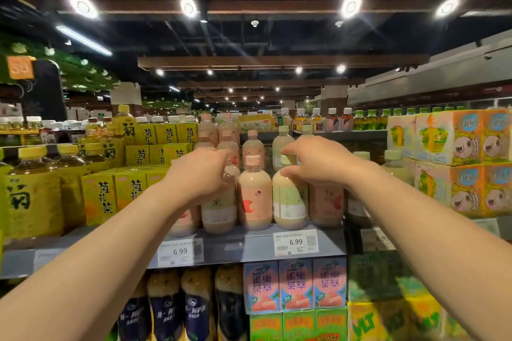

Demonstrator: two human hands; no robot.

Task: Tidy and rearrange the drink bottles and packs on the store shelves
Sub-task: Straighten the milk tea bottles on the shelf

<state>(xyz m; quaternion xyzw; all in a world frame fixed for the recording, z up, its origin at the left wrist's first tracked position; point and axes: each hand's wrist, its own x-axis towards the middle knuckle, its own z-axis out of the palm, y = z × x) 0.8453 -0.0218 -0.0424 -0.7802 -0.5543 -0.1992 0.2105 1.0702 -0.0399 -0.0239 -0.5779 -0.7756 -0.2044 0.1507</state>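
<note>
While both arms reach over the shelf (249, 246) edge with its 2 price tags (295, 242) marked 6.99, the left hand (201, 171) curls its grip round the neck of a white-label bottle (219, 207). Right of it stands a pink bottle (255, 196). The right hand (313, 160) pinches the top of a green bottle (289, 202), fingers bent. Farther back stand more bottles (253, 147); yellow packs (116, 194) sit left.
</note>
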